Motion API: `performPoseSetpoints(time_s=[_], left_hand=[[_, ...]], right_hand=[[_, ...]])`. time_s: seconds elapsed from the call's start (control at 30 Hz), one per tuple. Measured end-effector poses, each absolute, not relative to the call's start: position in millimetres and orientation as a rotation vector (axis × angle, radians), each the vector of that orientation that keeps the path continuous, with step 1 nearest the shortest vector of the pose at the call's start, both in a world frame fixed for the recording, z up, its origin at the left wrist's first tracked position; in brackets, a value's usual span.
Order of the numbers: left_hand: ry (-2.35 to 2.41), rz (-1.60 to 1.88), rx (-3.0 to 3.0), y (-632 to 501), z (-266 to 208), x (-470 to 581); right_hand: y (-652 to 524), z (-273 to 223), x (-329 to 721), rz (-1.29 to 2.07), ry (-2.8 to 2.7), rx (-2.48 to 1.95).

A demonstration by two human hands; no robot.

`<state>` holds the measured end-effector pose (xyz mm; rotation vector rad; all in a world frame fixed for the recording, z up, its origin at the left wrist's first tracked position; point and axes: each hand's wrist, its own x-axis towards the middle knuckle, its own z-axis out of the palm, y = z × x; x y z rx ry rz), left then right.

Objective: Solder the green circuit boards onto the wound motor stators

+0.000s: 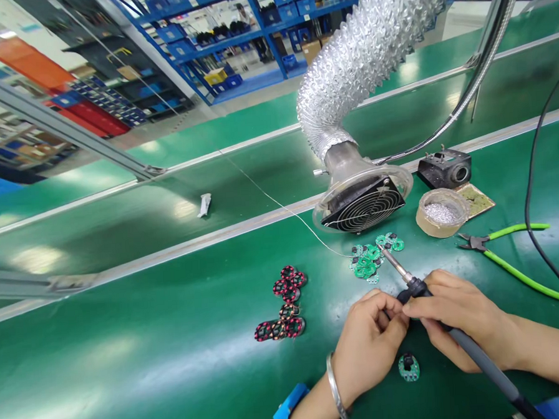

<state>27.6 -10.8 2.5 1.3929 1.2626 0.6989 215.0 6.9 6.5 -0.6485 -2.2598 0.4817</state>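
My right hand (467, 318) is closed around a soldering iron (479, 352), its metal tip pointing up and left over a pile of small green circuit boards (366, 262). My left hand (373, 339) is pinched closed, its fingertips meeting those of my right hand. A small black piece (404, 295) shows at the fingertips, mostly hidden, so its kind is unclear. Below the hands lies a single round green circuit board (408, 368) with a black part on it. A thin solder wire (279, 203) runs down to the pile of boards.
Black-and-red ring-shaped parts (288, 287) lie left of the hands. A fan-fronted fume extractor (368, 205) hangs from a silver duct (347, 68). To the right are a tub of metal shavings (441, 212), a black iron stand (446, 168) and green-handled cutters (511, 257).
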Motion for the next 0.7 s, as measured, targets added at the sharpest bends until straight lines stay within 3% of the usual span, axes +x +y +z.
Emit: performPoseSetpoints(time_s=[0.43, 0.7], left_hand=[[1.310, 0.653, 1.303, -12, 0, 29], [1.368, 0.626, 1.312, -12, 1, 31]], right_hand=[[5, 22, 228, 0.465, -2.177, -0.696], [-10, 40, 238, 0.745, -2.073, -0.779]])
